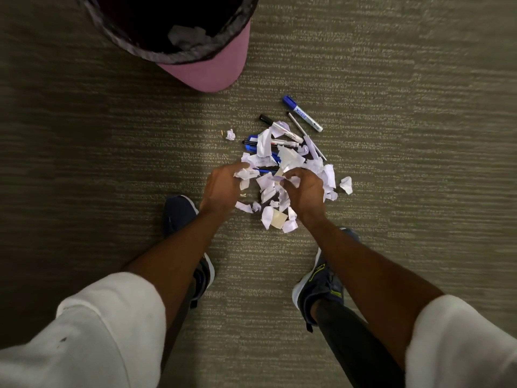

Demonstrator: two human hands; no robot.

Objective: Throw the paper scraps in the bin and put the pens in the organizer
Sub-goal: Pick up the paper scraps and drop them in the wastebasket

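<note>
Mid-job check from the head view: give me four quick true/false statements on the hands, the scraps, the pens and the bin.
1. Both hands, left hand and right hand, are gathering paper scraps. True.
2. The bin is empty. False: some crumpled paper already lies inside.
3. The blue-capped marker lies on the carpet, clear of the pile. True.
4. The pens are already in an organizer. False: they lie on the carpet; no organizer is in view.

Both hands' fingers (246, 166) gather paper scraps (275, 191) beside pens (282, 133) on carpet (391, 191).
</note>
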